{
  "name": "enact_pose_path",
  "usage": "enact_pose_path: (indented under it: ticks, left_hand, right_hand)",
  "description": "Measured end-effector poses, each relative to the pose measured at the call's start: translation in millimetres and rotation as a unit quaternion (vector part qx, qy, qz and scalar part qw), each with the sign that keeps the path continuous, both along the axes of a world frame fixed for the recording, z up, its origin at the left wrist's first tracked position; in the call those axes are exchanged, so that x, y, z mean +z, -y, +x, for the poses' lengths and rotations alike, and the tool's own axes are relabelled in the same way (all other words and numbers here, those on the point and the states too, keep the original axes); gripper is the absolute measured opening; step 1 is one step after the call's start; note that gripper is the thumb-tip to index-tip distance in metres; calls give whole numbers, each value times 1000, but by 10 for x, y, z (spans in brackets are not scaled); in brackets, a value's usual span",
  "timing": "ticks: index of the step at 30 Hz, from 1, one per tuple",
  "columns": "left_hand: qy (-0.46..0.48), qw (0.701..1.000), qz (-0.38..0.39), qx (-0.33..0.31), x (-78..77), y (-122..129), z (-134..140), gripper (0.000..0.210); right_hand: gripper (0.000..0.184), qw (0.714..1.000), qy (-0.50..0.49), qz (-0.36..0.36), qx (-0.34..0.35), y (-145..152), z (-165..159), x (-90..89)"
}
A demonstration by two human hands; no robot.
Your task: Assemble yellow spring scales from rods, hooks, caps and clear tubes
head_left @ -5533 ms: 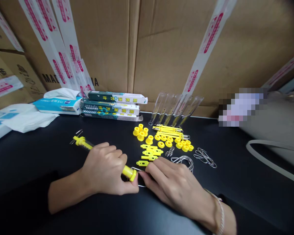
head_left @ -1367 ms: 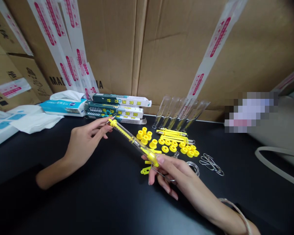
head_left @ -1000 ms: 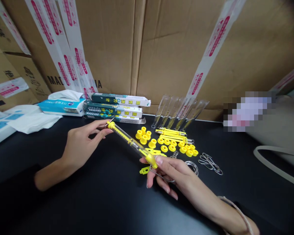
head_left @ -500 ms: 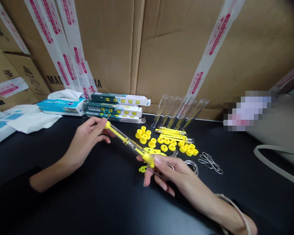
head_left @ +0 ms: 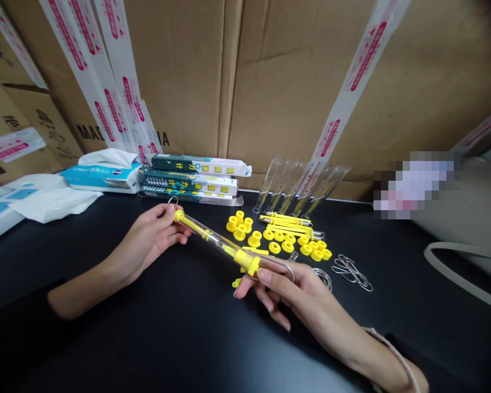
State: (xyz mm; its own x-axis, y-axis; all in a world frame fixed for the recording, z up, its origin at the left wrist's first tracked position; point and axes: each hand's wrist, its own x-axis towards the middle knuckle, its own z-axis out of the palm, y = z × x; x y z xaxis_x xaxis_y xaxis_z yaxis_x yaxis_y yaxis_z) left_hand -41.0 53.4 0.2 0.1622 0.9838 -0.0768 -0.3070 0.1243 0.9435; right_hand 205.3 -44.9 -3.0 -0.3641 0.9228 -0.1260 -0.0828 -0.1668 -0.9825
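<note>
A clear tubular spring scale [head_left: 215, 238] with yellow end caps slants between my two hands above the black table. My left hand [head_left: 157, 229] pinches its far, upper-left end, where a small metal hook sticks up past the fingers. At the other end, my right hand [head_left: 294, 286] grips near the larger yellow cap [head_left: 246, 262], and a long wire loop [head_left: 291, 271] runs out over the fingers. Yellow flat pieces and a small spring [head_left: 293, 256] lie just behind my right hand, which partly hides them.
Beyond the hands sit several yellow caps [head_left: 240, 232], yellow rings [head_left: 306, 249], yellow rods with springs [head_left: 286, 219], standing clear tubes [head_left: 286, 188] and S-hooks [head_left: 352, 273]. Printed boxes [head_left: 194, 182] and a tissue pack [head_left: 102, 177] stand by the cardboard wall [head_left: 180, 71].
The spring scale has turned slightly in my hands. Its hook now shows above my left fingers, its wire loop shows more clearly, and the left end sits a little lower.
</note>
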Motion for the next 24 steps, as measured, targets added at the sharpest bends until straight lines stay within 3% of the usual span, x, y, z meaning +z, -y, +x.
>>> enact_pose_path:
  ticks: [24]
  left_hand:
    - [17, 999, -10, -39, -21, -26, -26, 8]
  right_hand:
    - [42, 1000, -1, -7, -3, 2, -22, 20]
